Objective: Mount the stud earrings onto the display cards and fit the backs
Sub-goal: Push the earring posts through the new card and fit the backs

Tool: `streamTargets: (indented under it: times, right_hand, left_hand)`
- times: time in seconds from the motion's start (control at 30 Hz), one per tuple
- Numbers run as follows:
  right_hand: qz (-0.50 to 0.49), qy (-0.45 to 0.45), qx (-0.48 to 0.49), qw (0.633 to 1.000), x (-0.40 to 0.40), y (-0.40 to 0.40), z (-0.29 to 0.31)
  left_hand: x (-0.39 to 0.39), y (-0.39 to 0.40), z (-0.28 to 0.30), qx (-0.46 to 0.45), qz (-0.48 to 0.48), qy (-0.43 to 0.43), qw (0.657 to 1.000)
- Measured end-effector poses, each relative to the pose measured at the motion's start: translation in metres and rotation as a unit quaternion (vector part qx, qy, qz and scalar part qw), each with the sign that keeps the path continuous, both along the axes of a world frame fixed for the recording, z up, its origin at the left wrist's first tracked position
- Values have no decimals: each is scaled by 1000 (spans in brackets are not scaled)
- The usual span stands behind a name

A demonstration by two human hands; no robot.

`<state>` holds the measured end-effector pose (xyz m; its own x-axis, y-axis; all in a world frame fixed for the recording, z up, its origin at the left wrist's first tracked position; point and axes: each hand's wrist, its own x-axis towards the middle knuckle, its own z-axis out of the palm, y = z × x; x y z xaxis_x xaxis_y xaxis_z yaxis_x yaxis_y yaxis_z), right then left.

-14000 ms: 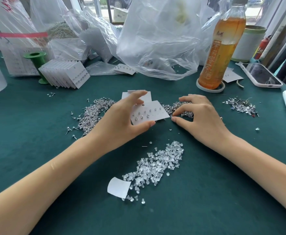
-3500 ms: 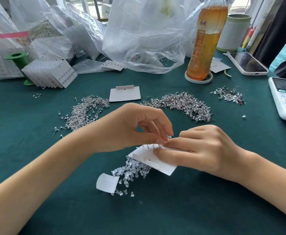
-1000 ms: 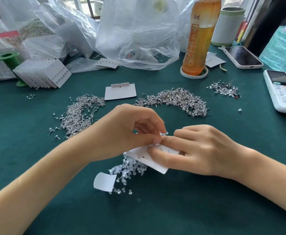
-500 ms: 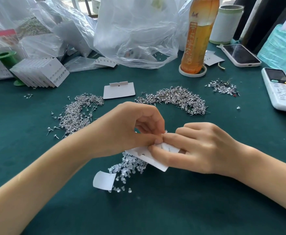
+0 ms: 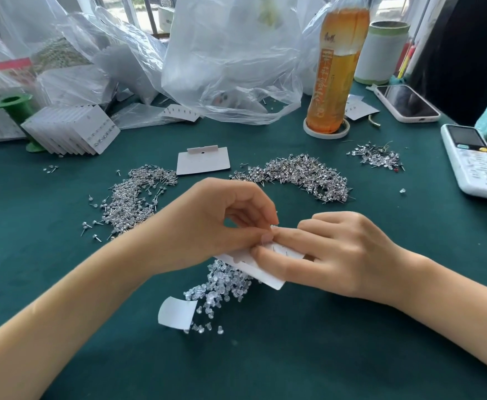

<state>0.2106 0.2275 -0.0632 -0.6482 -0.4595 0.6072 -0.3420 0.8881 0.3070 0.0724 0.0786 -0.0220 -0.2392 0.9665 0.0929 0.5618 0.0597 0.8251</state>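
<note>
Studs and clear backs litter green felt tabletop.

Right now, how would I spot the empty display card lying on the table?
Start at the tall bottle of orange drink at the back and look left and nearer, between the two heaps of silver studs. The blank card lies flat there, alone, untouched, with a hanging tab and no earrings.
</note>
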Motion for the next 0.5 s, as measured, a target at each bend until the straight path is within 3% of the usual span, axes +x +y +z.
streamTargets:
  times: [0.37, 0.5]
  right_hand:
    - [-11, 24, 31, 999, 0, -3, 0]
    - [-6, 12, -51, 999, -3, 0, -1]
  left_hand:
    - [-4, 3, -1, -11, -25, 29, 999]
    - [-5, 5, 5, 21, -7, -4, 1000]
